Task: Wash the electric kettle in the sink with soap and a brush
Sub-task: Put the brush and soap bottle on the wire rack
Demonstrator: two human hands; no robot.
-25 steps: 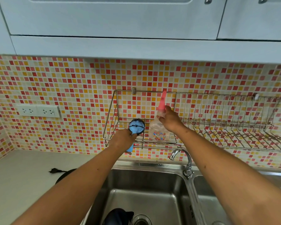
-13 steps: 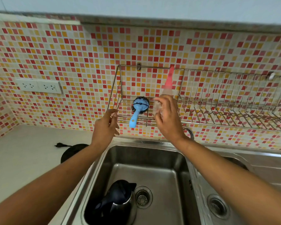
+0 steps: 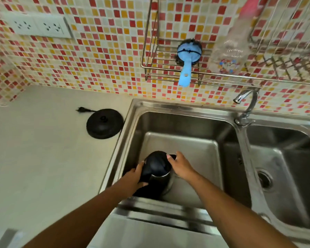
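The black electric kettle (image 3: 156, 167) stands upright in the left basin of the steel sink (image 3: 177, 106), near its front left corner. My left hand (image 3: 134, 176) grips the kettle's left side, fingers curled round it. My right hand (image 3: 182, 166) holds the lid edge by the spout, thumb on top. The blue brush (image 3: 187, 56) hangs in the wire rack (image 3: 168, 72) on the tiled wall, handle pointing down. A clear soap bottle (image 3: 229, 51) with a pink cap stands in the rack to the brush's right.
The kettle's round black base (image 3: 105, 123) with its plug lies on the counter left of the sink. The faucet (image 3: 247, 101) rises between the basins. The right basin (image 3: 284, 158) shows its drain. A wall socket (image 3: 38, 25) sits at upper left.
Both hands left the brush and the soap bottle in the rack and came down into the left basin onto the kettle. My view has tilted down toward the sink.
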